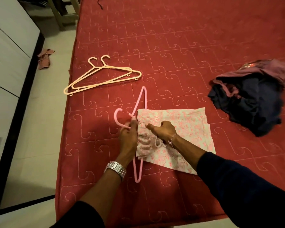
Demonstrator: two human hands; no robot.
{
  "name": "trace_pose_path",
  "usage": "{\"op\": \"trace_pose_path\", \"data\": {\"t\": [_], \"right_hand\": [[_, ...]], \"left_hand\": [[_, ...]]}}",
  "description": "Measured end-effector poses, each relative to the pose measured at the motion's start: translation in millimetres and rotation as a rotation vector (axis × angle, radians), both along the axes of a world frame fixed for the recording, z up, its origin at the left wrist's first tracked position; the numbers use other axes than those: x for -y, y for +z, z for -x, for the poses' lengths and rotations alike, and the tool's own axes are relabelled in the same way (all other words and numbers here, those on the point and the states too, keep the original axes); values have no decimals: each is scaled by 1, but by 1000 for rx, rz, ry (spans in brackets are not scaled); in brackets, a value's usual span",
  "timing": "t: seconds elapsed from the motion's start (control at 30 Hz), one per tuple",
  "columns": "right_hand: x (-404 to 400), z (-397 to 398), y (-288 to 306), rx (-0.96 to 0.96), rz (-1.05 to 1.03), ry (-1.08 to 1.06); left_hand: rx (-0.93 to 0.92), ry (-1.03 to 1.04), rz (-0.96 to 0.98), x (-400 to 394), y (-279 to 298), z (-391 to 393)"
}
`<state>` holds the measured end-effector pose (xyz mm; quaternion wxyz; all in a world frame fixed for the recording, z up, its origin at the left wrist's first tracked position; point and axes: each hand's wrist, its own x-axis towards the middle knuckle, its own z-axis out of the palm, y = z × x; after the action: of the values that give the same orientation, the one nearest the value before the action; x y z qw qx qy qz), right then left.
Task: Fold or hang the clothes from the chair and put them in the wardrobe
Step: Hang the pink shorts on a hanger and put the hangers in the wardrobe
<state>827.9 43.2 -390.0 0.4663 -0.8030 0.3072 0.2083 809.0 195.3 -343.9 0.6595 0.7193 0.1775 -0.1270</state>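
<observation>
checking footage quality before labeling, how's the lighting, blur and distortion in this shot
Head view: dim, warm indoor light, the red mattress darkening toward the far edge; wide-angle bending curves the wardrobe and bed edge; the dark clothes pile is soft and loses detail in shadow; both hands, left hand and right hand, look slightly motion-blurred on the pink hanger and floral garment.

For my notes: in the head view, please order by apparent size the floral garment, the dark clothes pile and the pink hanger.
1. floral garment
2. dark clothes pile, nearly alike, so unsure
3. pink hanger
</observation>
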Motion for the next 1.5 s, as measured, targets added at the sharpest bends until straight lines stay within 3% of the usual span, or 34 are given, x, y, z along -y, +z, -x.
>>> {"op": "trace_pose_path", "data": {"t": [0.07,0.23,0.43,0.63,0.77,1.03,1.2,1.33,1.5], "right_hand": [[1,2,-5,86,66,34],[16,16,-7,167,-152,-67],[58,40,5,174,-289,18],[89,51,-3,336,0,-70],[112,69,-13,306,142,-81],[148,95,-12,352,196,-103],[163,106,-12,300,330,-113],[161,105,-2,81,614,41],[150,87,30,341,635,135]], "left_hand": [[22,-61,-81,-3,-4,-7],[53,-85,-204,-4,-11,-17],[10,-52,-141,13,-9,-18],[49,-67,-153,26,-8,-17],[126,-107,-195,40,-1,-15],[132,-78,-202,61,0,-15],[135,-91,-188,75,-1,-12],[150,-100,-179,80,-3,-6],[183,-160,-126,77,4,-7]]}}
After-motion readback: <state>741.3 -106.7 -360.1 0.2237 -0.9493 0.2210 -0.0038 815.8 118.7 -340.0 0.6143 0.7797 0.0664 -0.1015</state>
